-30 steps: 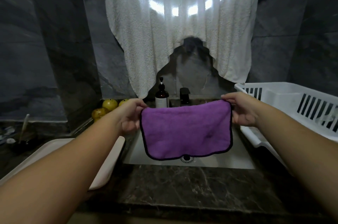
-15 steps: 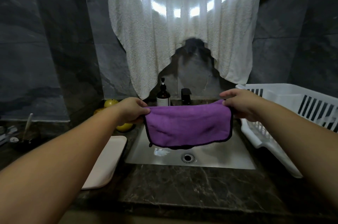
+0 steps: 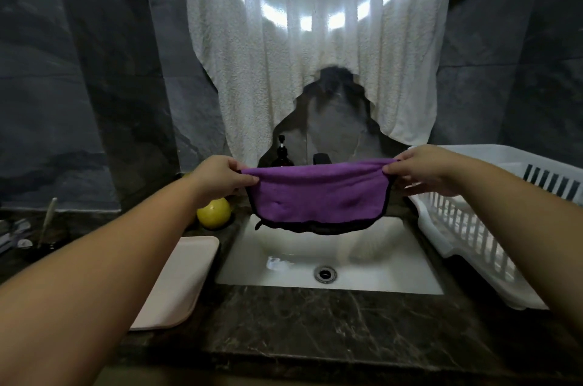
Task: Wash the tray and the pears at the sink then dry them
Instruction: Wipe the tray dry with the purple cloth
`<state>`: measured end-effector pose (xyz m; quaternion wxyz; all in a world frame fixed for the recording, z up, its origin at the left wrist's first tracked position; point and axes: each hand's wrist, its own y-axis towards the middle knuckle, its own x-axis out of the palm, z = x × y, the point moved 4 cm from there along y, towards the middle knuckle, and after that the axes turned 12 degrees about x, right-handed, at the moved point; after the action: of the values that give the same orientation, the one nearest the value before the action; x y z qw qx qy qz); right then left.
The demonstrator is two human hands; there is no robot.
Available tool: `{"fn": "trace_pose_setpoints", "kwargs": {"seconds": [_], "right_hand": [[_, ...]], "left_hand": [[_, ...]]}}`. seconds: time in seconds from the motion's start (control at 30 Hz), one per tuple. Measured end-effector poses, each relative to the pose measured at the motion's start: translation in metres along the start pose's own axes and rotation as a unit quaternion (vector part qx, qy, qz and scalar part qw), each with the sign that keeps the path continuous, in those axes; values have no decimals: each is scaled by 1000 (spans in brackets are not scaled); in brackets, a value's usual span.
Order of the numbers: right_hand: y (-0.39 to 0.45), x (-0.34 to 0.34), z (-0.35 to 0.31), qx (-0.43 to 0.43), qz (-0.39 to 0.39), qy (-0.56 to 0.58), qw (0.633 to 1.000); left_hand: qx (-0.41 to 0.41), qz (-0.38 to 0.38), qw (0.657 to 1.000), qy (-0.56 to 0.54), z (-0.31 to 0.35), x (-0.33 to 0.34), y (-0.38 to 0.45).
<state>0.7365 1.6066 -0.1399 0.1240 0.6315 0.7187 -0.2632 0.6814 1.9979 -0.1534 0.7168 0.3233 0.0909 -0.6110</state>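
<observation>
Since the earlier frame, both hands have lifted the purple cloth (image 3: 318, 196) higher and folded it shorter over the sink (image 3: 394, 265).

Nearest, on the dark counter (image 3: 315, 322) left of the sink, lies the pale tray (image 3: 183, 278). Farther in, the left hand (image 3: 217, 177) and right hand (image 3: 422, 169) each pinch a top corner of the cloth. One yellow pear (image 3: 214, 212) sits just beyond the tray; a white rack (image 3: 473, 228) stands right; a white towel (image 3: 315, 54) hangs far behind.

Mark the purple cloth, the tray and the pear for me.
purple cloth (image 3: 318, 196): head view, middle of its hanging front face.
tray (image 3: 181, 275): head view, bare flat surface left of the sink.
pear (image 3: 214, 212): head view, its yellow front.
</observation>
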Motion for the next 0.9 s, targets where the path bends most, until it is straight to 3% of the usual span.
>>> {"fn": "trace_pose_setpoints", "kwargs": {"seconds": [0.17,0.5,0.7,0.83,0.9], "right_hand": [[-2,-7,-3,-9,-57,126,990],[11,7,0,1,-96,297,950],[3,11,-10,-27,-68,240,968],[2,12,-4,-21,-11,177,984],[5,11,2,-17,-2,144,989]], "left_hand": [[-61,-34,969,-239,-6,-1,-3],[-33,32,962,-270,-4,-10,-2],[-16,6,970,-244,0,0,-7],[-26,-54,988,-142,-7,12,-15],[-23,-40,987,-151,-8,14,-15]]}}
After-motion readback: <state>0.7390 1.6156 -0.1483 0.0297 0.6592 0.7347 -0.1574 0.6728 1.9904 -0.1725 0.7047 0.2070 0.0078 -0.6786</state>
